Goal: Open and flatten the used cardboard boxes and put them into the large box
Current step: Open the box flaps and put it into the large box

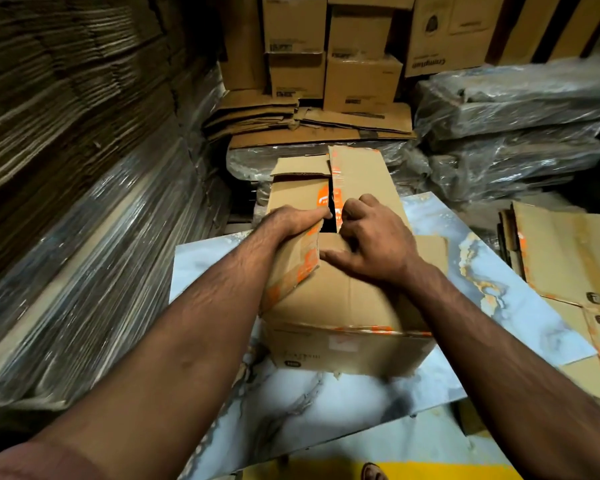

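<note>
— Where is the box sitting, and which way is it running?

— The brown cardboard box with orange printed tape is resting on a pale marble-patterned slab, directly in front of the person. Its long axis is pointing away from the camera, toward the pile of flattened brown cardboard sheets at the back. The top seam is splitting open along that same line, and the far flaps are already standing loose.

— How are the arms lying?

— Both forearms are reaching forward and converging over the top of the box.

— And the hands?

— The left hand is gripping the left top flap, fingers curling over its edge into the dark gap. The right hand is clutching the right flap at the seam, fingers bent into the slit, thumb pressing flat on the cardboard nearer the person.

— Anything beside it?

— A flattened brown cardboard panel with orange tape is lying to the right, partly on the slab. Plastic-wrapped stacks of cardboard are lining the left.
</note>
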The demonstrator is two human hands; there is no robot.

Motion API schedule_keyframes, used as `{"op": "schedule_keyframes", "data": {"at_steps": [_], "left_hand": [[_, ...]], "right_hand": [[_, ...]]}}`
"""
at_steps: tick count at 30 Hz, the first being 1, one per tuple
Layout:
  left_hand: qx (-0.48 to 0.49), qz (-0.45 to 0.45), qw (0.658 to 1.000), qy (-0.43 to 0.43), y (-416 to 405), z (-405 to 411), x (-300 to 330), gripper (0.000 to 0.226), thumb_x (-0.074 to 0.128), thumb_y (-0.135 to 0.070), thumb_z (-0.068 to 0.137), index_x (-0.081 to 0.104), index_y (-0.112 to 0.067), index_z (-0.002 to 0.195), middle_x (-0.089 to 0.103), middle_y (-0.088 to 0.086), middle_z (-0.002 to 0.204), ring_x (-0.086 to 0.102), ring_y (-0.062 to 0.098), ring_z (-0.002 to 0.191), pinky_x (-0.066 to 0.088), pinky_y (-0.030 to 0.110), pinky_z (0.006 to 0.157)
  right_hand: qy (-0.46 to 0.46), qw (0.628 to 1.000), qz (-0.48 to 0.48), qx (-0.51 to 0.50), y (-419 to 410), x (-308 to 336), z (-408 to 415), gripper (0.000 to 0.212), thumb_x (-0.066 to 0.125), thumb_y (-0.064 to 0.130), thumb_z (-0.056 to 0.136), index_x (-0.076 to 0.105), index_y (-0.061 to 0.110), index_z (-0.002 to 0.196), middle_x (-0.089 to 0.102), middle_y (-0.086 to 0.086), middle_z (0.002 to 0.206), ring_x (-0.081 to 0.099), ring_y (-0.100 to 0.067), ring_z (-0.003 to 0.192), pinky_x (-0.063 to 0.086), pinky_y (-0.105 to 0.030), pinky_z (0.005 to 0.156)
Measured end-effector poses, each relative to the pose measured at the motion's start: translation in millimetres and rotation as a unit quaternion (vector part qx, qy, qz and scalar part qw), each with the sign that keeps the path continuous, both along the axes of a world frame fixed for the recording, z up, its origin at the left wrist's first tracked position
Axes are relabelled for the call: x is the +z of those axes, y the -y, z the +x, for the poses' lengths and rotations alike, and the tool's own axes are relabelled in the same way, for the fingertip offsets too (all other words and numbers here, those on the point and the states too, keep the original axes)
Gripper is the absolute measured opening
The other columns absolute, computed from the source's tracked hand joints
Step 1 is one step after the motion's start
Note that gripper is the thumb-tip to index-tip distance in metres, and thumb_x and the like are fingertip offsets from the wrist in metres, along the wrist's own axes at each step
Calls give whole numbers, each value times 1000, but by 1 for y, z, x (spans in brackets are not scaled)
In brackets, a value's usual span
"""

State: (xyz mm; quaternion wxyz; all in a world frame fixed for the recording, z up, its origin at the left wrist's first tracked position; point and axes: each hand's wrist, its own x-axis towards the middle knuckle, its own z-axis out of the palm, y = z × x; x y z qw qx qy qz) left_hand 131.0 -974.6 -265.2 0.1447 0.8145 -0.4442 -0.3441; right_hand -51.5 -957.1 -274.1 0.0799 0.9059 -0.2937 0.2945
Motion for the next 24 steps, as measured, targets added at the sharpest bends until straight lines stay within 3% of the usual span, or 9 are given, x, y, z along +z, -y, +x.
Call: {"op": "schedule_keyframes", "data": {"at_steps": [6,12,17,20,22,23,24], "left_hand": [[-9,-1,999,-33,1,5,-1,86,64,-75,55,65,-18,120,65,9,115,64,28,92,51,43,94],[-15,-8,999,-50,-1,10,-2,78,66,-68,68,60,-15,125,62,9,113,61,25,86,50,37,86],[-30,-11,998,-58,-4,7,1,50,63,-57,83,59,-16,110,59,8,101,56,20,73,42,34,78],[-44,-2,997,-70,-2,7,-3,58,62,-59,83,61,-11,116,63,11,112,62,25,86,47,35,85],[-49,8,998,-36,-4,11,-20,66,61,-58,85,55,-7,128,57,17,129,61,32,109,49,40,98],[-60,15,998,13,-6,14,-32,73,59,-55,88,44,-8,142,41,21,148,52,37,125,44,44,106],[-75,13,996,56,-10,16,-44,80,54,-55,91,26,-14,154,13,21,161,34,41,140,35,46,114]], "right_hand": [[27,999,-45,8,-24,12,-5,44,71,50,84,67,9,70,58,-7,88,51,-28,81,41,-36,62],[28,995,-92,-5,-50,19,-10,45,64,47,91,66,9,69,58,-8,88,51,-27,81,39,-36,62],[41,992,-122,9,-81,20,-16,44,63,44,95,66,8,68,60,-8,87,50,-27,80,39,-37,61],[34,993,-117,4,-102,21,-18,42,63,43,94,66,9,69,61,-8,90,52,-27,81,43,-37,58],[19,996,-89,3,-116,18,-21,40,60,45,95,66,11,73,62,-5,94,55,-26,85,45,-35,58],[14,998,-63,1,-123,16,-24,40,58,47,95,66,13,76,64,-3,98,58,-26,89,46,-34,60],[11,1000,-29,-6,-129,14,-28,40,55,50,96,65,15,78,66,-1,104,60,-24,94,47,-32,63]]}}
